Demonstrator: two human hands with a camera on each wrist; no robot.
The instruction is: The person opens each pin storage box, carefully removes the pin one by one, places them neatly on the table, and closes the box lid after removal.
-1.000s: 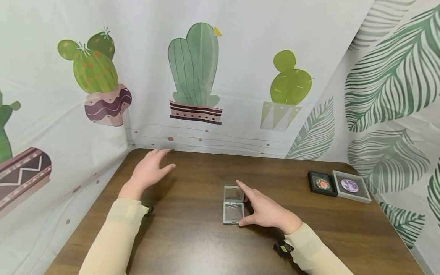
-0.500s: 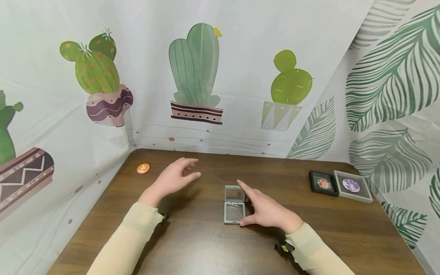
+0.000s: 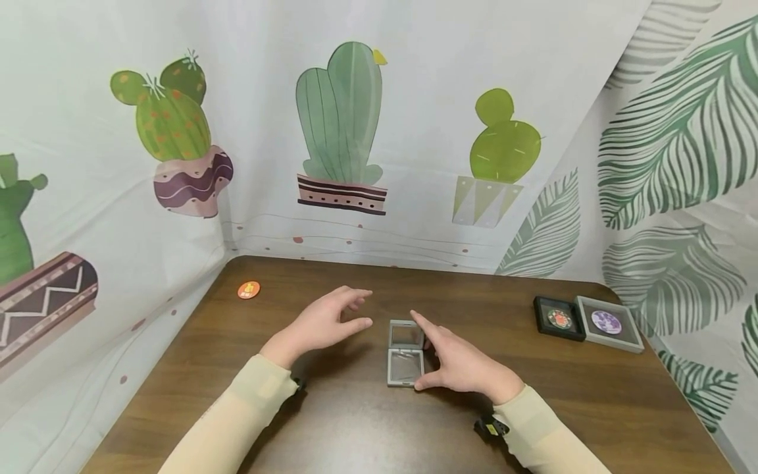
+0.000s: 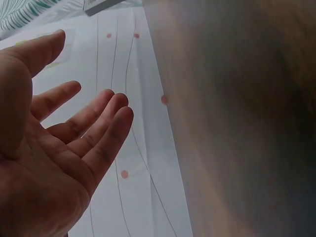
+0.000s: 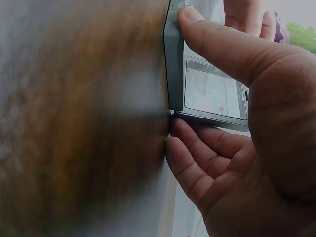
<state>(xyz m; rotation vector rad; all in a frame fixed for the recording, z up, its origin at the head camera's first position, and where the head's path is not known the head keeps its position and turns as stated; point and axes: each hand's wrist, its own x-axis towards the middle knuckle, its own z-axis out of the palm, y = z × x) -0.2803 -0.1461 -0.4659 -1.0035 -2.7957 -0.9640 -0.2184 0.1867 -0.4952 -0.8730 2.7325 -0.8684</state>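
A small grey hinged display frame (image 3: 405, 367) with clear film windows stands unfolded on the table, its lid tilted up at the back. My right hand (image 3: 462, 361) holds it from the right side. In the right wrist view the thumb touches the near end of the frame's base (image 5: 174, 74), and the other fingers lie behind the raised lid (image 5: 215, 91). My left hand (image 3: 320, 324) hovers left of the frame, fingers loosely spread, nothing in them. An orange round token (image 3: 249, 289) with a yellow print lies at the table's back left.
At the back right, a black display frame (image 3: 559, 318) with a red-and-white round token touches a grey one (image 3: 610, 324) with a purple token. The brown wooden table (image 3: 355, 428) ends at a white cactus-print cloth (image 3: 414, 131).
My left hand has moved right from the table's back left toward the grey frame, uncovering the orange token. The right hand has stayed at the frame.
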